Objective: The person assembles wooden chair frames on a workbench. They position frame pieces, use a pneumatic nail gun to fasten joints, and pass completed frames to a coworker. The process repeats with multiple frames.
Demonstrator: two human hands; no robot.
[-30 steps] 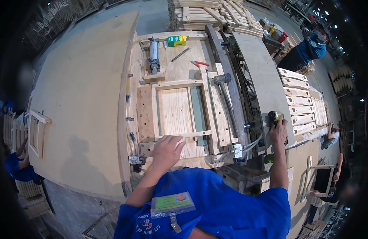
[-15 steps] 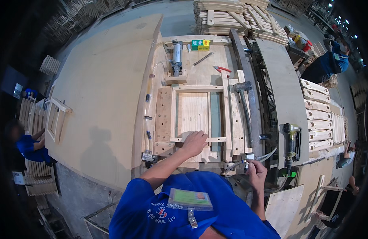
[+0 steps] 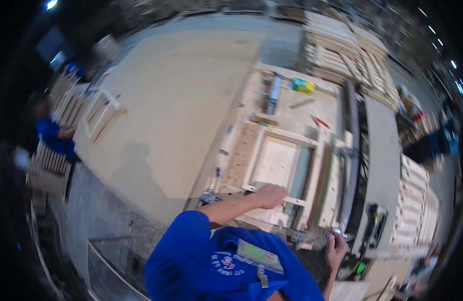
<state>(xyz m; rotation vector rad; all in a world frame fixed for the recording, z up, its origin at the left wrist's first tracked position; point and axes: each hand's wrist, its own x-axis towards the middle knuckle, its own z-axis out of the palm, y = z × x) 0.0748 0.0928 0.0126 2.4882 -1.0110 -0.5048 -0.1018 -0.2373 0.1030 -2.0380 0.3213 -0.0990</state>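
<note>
The largest surface, a broad pale table, is spread to the left of the wooden frame. Beyond the frame and to its right, wooden pieces are piled in a tall stack; more pale slatted pieces are set out well to its right. The frame itself is held in a jig bed, a pale board and a greenish strip being seen through its opening. To its right, a hammer is laid along the jig, its outline blurred; farther right, a nail gun is rested. On the frame's near rail the left hand is laid, its fingers lowered over the wood; whether the rail is gripped cannot be told. Right of the frame's near corner the right hand is held beside some fittings, its fingers curled; whether anything is grasped is hidden by blur. Beyond the frame, in descending size, are seen an air cylinder, a green and yellow box and red-handled pliers.
</note>
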